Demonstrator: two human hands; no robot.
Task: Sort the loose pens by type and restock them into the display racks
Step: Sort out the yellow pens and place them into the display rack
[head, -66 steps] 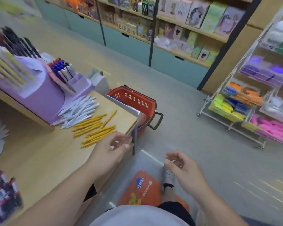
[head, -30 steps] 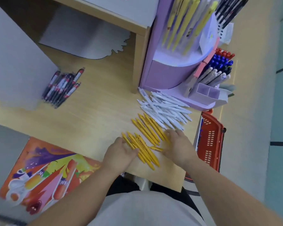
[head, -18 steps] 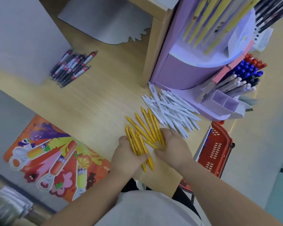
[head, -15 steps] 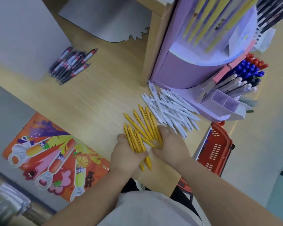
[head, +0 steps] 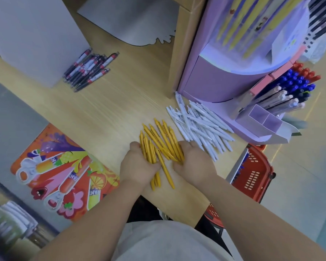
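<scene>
Several yellow pens (head: 159, 142) lie bunched on the wooden table (head: 105, 110) near its front edge. My left hand (head: 137, 164) curls around the left part of the bunch, and my right hand (head: 193, 160) cups the right part, fingers wrapped over the pens. Just to the right lies a loose heap of white pens (head: 198, 125). Behind it stands the purple display rack (head: 243, 59), with yellow pens in its upper tier and blue, red and grey pens in side cups (head: 288, 91). A pile of black-and-red pens (head: 88, 68) lies at the back left.
A grey board (head: 30, 34) leans at the back left next to the black pens. A wooden upright (head: 179, 46) rises left of the rack. A red basket (head: 252, 176) sits on the floor off the table's right end. A colourful poster (head: 60, 172) hangs below the front edge.
My hands have come together on the yellow pens, gathering the two spread groups into one tighter bunch. Earlier I turned from the aisle to face the table.
</scene>
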